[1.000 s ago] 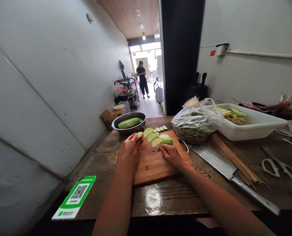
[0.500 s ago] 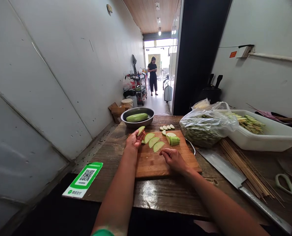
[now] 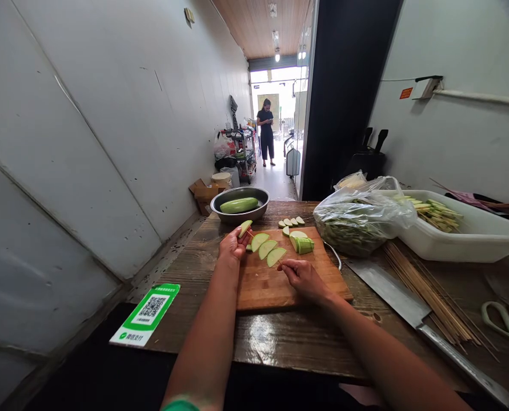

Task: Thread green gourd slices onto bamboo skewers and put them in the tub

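My right hand (image 3: 303,278) is closed in a pinch on the near end of a thin skewer. Several half-round zucchini slices (image 3: 267,249) are threaded along it, above the wooden cutting board (image 3: 271,288). Between the fingers and thumb of my left hand (image 3: 232,246) is one pale green zucchini slice (image 3: 244,228), at the skewer's far end. Most of the stick is covered by the slices. A stack of cut zucchini (image 3: 304,245) rests at the board's back right, and a finished row of slices (image 3: 291,222) lies just behind the board.
A metal bowl (image 3: 260,212) holding a whole zucchini (image 3: 239,205) stands at the back left. On the right are a cleaver (image 3: 391,291), bamboo skewers (image 3: 429,299), scissors (image 3: 500,319), a plastic bag of greens (image 3: 357,222) and a white tub (image 3: 464,245). A person (image 3: 266,131) stands far off near the doorway.
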`<state>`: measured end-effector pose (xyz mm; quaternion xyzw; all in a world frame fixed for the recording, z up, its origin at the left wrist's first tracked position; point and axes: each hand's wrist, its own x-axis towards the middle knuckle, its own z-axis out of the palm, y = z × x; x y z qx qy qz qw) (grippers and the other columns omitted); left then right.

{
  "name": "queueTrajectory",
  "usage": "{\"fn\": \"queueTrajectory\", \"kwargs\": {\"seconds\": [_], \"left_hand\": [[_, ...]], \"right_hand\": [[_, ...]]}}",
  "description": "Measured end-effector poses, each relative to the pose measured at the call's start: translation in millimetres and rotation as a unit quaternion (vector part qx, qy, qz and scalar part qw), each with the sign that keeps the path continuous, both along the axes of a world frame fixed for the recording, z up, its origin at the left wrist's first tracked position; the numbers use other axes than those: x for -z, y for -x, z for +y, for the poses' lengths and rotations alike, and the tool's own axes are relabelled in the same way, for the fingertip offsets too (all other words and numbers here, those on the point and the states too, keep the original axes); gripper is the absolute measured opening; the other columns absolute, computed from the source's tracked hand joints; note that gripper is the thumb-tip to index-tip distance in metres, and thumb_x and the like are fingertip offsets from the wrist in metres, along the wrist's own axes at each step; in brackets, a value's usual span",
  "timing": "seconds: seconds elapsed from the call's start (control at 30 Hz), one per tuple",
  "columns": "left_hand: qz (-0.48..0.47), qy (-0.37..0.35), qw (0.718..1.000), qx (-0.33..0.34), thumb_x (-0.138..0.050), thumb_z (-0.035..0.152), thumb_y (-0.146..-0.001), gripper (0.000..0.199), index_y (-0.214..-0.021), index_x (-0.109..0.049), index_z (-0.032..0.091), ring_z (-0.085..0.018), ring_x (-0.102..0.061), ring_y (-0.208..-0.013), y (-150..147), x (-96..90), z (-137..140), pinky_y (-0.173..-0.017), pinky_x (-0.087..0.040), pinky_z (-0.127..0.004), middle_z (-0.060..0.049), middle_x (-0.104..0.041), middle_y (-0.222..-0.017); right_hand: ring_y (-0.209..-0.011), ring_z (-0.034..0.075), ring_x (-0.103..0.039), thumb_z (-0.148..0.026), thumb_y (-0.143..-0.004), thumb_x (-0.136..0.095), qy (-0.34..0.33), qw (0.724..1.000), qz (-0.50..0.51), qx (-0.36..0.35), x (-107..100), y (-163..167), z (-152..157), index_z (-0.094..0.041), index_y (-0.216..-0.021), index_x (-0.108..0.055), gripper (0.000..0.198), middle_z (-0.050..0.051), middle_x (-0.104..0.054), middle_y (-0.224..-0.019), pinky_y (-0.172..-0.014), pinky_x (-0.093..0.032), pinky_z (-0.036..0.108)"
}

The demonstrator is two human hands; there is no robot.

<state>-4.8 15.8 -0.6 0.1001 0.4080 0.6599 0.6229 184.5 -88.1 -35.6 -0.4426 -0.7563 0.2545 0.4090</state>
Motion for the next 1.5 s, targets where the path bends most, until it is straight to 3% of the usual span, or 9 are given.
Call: {"fn": "queueTrajectory", "kwargs": {"seconds": [0.37,0.57,0.97,1.5], "left_hand": [[0.041,-0.033,0.998,-0.023,-0.053,0.004,-0.075,0.016,-0.089,-0.062,0.009,-0.016,-0.064,-0.061,2.8,5.2,2.0,-0.058,-0.054,-0.026,-0.006,-0.065,-0.065],[0.117,-0.069,0.99,-0.049,-0.059,0.004,-0.07,0.01,-0.076,-0.061,0.011,-0.018,-0.065,-0.063,4.7,7.4,1.0,-0.062,-0.055,-0.032,-0.006,-0.066,-0.065],[0.136,-0.074,0.988,-0.009,-0.059,0.003,-0.07,0.009,-0.077,-0.061,0.008,-0.02,-0.066,-0.068,2.5,8.8,-0.4,-0.069,-0.055,-0.037,-0.01,-0.067,-0.069],[0.122,-0.058,0.99,0.038,-0.059,0.001,-0.069,0.009,-0.074,-0.062,0.008,-0.019,-0.065,-0.062,-6.9,0.6,-9.3,-0.064,-0.054,-0.032,-0.009,-0.067,-0.067]], "right_hand": [[-0.059,0.013,-0.056,-0.021,-0.082,-0.042,0.014,1.0,-0.022,0.012,-1.5,0.5,-1.9,-0.014,-0.081,-0.068,0.027,0.004,-0.066,-0.068,-0.055,-0.038,0.021],[-0.062,0.014,-0.058,-0.021,-0.081,-0.043,0.016,1.0,-0.017,0.011,-0.6,-0.5,-1.7,-0.016,-0.08,-0.068,0.026,0.004,-0.068,-0.072,-0.058,-0.04,0.022],[-0.061,0.013,-0.058,-0.017,-0.08,-0.042,0.017,0.999,-0.033,0.019,-0.6,0.6,-1.0,-0.015,-0.079,-0.068,0.026,0.004,-0.068,-0.07,-0.058,-0.04,0.021],[-0.065,0.015,-0.061,-0.017,-0.081,-0.043,0.017,0.999,-0.035,0.027,0.7,1.1,0.3,-0.017,-0.079,-0.068,0.025,0.005,-0.07,-0.076,-0.06,-0.043,0.023]]}}
